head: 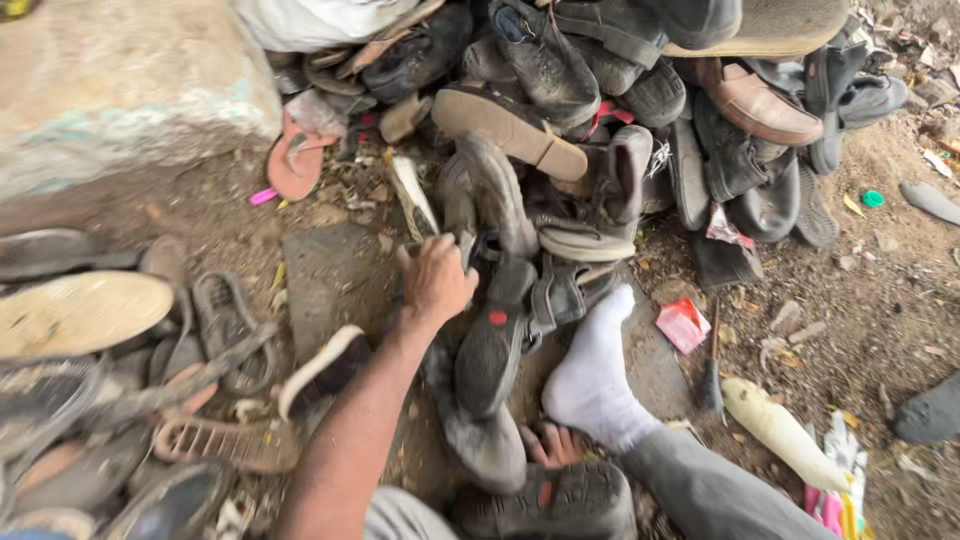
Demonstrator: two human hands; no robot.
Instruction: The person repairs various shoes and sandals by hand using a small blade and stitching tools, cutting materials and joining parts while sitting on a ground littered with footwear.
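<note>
My left hand (435, 280) reaches forward into a heap of worn shoes (560, 120) and is closed on the edge of a dark grey shoe (478, 200) that stands on end. A black sandal with a red dot (492, 345) lies just right of my wrist. Only the fingers of my right hand (553, 446) show, tucked under my ankle. They rest against a black treaded shoe (560, 500), and whether they grip it is hidden. My foot in a white sock (595, 370) sits between the two hands.
A concrete block (120, 90) stands at the back left. Soles and sandals (80, 315) are piled along the left. A brown loafer (760, 105) tops the heap. A red wrapper (683, 323), a pale bottle-like object (780, 430) and scraps lie on the dirt at right.
</note>
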